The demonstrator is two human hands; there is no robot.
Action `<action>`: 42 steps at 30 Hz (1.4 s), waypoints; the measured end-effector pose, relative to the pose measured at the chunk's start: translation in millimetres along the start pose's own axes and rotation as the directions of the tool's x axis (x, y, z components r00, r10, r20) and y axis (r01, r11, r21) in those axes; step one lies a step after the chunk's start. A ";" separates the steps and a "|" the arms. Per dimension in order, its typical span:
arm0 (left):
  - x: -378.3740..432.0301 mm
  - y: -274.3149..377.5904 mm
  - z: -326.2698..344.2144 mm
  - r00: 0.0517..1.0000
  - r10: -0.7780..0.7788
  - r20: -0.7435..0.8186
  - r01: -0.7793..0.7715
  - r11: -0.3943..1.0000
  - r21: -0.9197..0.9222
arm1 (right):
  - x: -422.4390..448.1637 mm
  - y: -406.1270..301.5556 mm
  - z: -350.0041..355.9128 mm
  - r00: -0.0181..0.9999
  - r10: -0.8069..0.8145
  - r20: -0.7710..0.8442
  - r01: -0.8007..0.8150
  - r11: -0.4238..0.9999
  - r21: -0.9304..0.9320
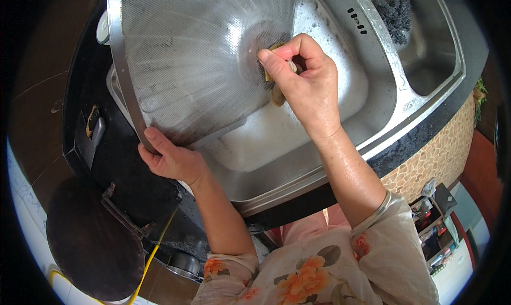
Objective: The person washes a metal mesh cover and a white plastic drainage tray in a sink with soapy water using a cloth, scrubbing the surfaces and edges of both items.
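A large conical screen of perforated stainless steel point(187, 65), with a smooth metal rim, is tilted over the larger basin of a stainless steel sink point(371, 89). At its lower left, my left hand point(173, 157) grips the rim between thumb and fingers. My right hand point(307, 73) pinches a yellowish-brown cloth or sponge point(278, 96) against the screen near its narrow middle. Most of that pad is hidden by the fingers. Brown staining shows on the mesh around it and along the lower edge. Whitish, foamy water point(259, 141) lies in the basin below.
A grey scourer point(393, 19) lies in the smaller basin at the right. Black countertop point(135, 153) borders the sink. At the lower left are a round dark board point(96, 241), a yellow hose point(149, 261) and a metal pot point(185, 263).
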State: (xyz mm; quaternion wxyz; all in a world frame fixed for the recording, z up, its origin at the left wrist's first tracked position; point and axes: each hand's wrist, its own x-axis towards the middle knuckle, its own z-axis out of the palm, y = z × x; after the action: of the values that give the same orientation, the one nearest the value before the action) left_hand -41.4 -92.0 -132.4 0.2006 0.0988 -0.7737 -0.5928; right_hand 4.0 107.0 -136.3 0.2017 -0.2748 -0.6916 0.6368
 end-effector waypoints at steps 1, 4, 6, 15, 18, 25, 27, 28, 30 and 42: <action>0.3 -0.9 -0.3 1.000 -0.003 -0.003 0.003 1.000 0.006 | -0.2 1.3 0.5 0.999 -0.041 -0.008 0.041 0.999 -0.013; 0.7 -1.5 -1.4 1.000 -0.003 -0.005 0.003 1.000 0.014 | -1.3 -2.9 0.4 0.999 0.033 0.002 -0.033 0.999 0.037; 0.0 0.8 1.4 1.000 -0.002 -0.003 0.002 1.000 0.014 | -2.0 -4.7 0.3 0.998 0.067 0.020 -0.069 0.995 0.068; 0.2 0.1 -0.6 1.000 0.014 -0.005 -0.014 0.999 0.035 | -0.4 -18.6 -1.9 0.948 0.318 0.014 -0.301 0.883 0.360; -0.4 0.5 0.0 1.000 0.025 -0.002 -0.025 0.999 0.049 | 7.2 -10.4 0.9 0.979 0.157 -0.132 -0.112 0.948 0.297; 0.9 -3.5 -2.7 0.999 0.037 0.012 -0.037 0.999 0.010 | 9.0 -13.5 1.9 0.970 0.219 -0.109 -0.180 0.941 0.287; 0.9 -3.2 -2.3 0.999 0.033 0.015 -0.033 0.999 0.001 | 9.5 -8.0 2.2 0.987 0.101 -0.126 -0.075 0.978 0.195; 0.7 -1.9 -1.1 1.000 0.030 0.008 -0.030 1.000 -0.005 | 8.4 -8.6 1.5 0.987 0.102 -0.125 -0.076 0.978 0.195; 0.9 -1.3 -0.3 1.000 0.026 0.001 -0.026 1.000 -0.012 | 6.3 -13.0 -0.1 0.980 0.157 -0.120 -0.138 0.979 0.153; 1.1 -0.9 -1.3 1.000 0.015 -0.004 -0.015 1.000 0.017 | 6.9 -6.1 4.8 0.975 0.127 -0.183 -0.099 0.983 0.154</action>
State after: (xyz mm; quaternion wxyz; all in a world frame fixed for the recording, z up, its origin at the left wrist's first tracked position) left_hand -41.9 -93.9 -132.8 0.2057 0.0960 -0.7789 -0.5846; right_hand -5.0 107.5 -131.3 0.2501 -0.3585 -0.6043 0.6662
